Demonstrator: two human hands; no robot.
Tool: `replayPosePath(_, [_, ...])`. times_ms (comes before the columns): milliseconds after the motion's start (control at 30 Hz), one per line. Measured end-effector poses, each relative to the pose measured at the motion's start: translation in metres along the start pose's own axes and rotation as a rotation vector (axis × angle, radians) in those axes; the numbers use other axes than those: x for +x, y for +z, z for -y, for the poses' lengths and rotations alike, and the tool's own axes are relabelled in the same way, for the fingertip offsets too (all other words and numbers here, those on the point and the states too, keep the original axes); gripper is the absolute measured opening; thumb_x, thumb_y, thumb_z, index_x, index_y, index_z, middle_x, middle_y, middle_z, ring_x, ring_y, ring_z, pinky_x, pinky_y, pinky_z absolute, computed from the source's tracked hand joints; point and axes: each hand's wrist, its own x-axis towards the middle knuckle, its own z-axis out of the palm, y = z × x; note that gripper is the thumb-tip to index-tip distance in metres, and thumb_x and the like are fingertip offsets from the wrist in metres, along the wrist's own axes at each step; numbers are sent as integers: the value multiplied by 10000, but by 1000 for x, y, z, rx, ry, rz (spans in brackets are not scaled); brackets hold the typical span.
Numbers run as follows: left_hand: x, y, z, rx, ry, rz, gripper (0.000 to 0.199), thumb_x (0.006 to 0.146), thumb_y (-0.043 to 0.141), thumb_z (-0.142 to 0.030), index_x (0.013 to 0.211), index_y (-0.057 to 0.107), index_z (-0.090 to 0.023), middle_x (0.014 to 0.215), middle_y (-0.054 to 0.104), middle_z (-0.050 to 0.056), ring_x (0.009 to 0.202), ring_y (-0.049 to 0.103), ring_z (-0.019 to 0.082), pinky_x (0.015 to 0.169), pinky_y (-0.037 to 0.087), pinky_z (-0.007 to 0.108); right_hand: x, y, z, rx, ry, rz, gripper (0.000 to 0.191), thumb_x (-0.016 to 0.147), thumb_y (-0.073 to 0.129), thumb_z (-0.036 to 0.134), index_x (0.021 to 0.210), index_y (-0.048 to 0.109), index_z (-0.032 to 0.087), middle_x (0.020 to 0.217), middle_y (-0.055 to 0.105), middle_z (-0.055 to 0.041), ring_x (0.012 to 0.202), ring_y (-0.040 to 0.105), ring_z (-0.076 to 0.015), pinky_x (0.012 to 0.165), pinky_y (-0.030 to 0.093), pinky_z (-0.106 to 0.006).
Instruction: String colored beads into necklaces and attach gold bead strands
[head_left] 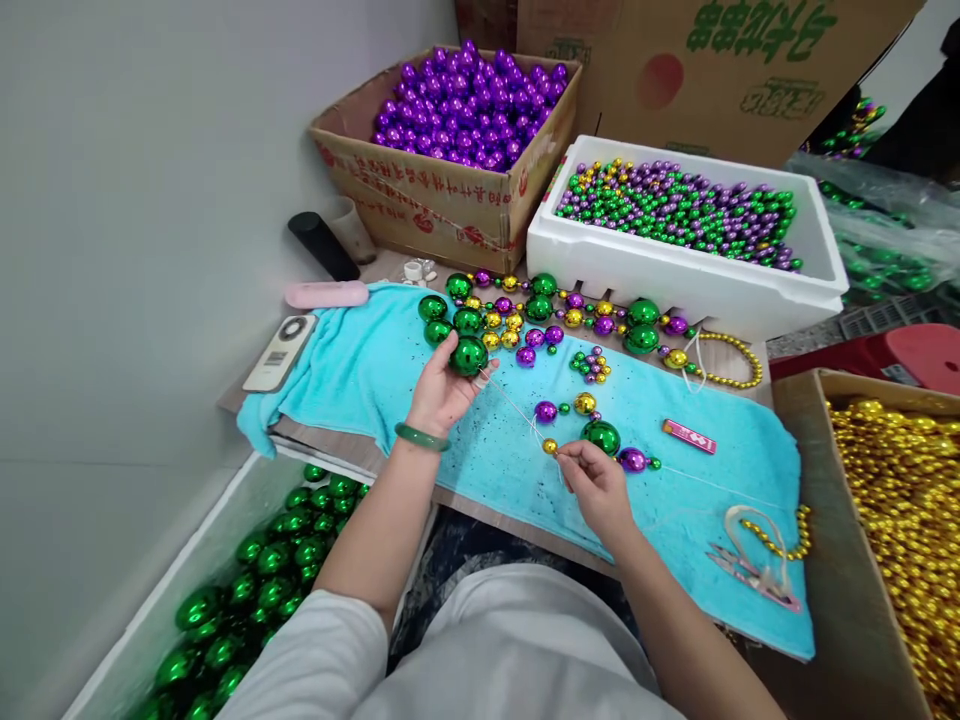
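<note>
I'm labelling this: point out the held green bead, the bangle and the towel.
Held green bead [470, 356], head view: its round front.
Bangle [421, 437], head view: mid-band.
Towel [637, 391], head view: bare cloth near the middle.

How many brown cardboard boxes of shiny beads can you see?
2: a brown cardboard box of shiny purple beads behind the turquoise towel, and a second box of shiny gold beads at the right edge, partly cut off. More may be hidden.

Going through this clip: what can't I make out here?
All in the head view:
- Left hand's grip behind the large green bead: hidden by the bead.
- The thread's path under the right hand: covered by fingers.
- Gold-bead carton's far side: cut off by the right edge.
- Pink packet's print: too small.
</note>
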Motion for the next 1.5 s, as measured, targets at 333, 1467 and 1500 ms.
replayPosePath(333, [-3,2,-1,-7,8,-28,206,871,626,-345,905,590,-145,779,664,58,767,685,184,593,561,243,2,-1,0,-46,-16,-3,256,791,604,420,743,614,170,544,443,35,475,363,-91,459,285,-238])
replayPosePath(1467, [-16,22,48,771,239,497,357,855,620,-490,991,755,-189,1070,712,86,1007,623,201,844,483,283,14,-19,7,275,158,4,278,685,705,429,721,573,187,525,554,26,452,453,-90,389,301,-203])
replayPosePath(1500, [-10,22,47,770,225,518,416,863,584,-530,1013,750,-179,1068,712,102,1005,629,213,838,490,299,13,-21,6,291,161,7,287,686,707,437,717,568,187,524,554,26,447,452,-88,386,299,-201])
